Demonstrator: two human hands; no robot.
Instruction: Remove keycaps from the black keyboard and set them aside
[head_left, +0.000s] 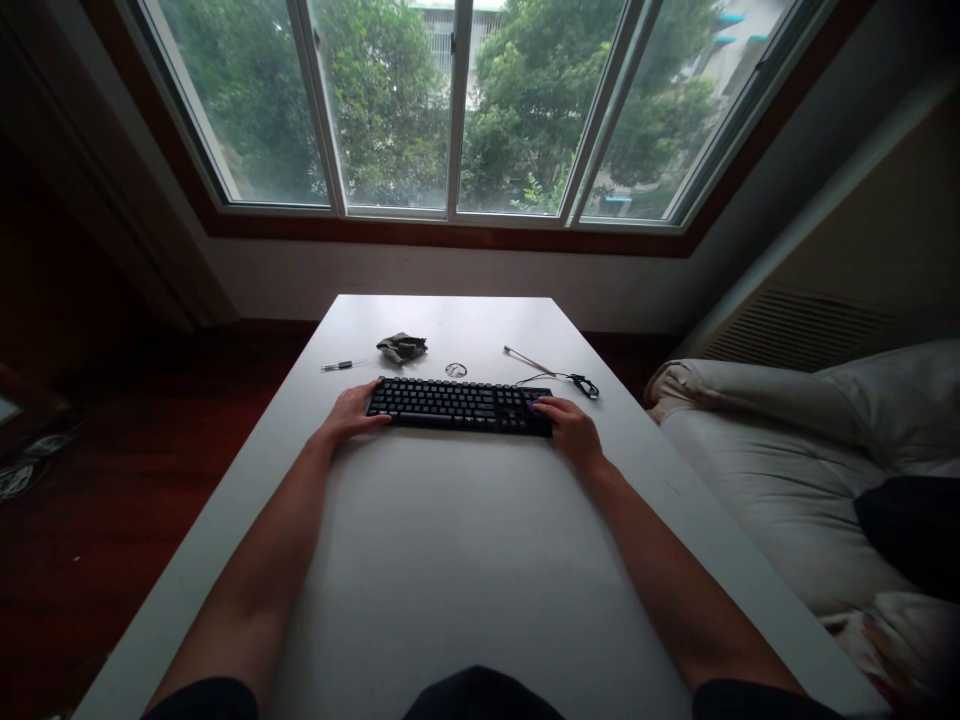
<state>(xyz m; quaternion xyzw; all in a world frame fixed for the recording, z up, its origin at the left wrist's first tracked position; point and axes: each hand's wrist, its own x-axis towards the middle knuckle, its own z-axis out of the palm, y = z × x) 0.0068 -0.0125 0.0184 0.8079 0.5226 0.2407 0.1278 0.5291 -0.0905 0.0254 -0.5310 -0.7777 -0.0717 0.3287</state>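
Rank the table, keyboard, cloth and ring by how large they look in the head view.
1. table
2. keyboard
3. cloth
4. ring
The last three lie at about the same distance, so their order is safe. The table's near end looks bigger through closeness, but it is plainly largest anyway.

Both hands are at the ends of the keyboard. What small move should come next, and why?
Probably grip both ends and draw the keyboard a little nearer. The left hand lies on its left end, the right hand on its right end, arms stretched far out; a cable lies just behind, so pull slowly.
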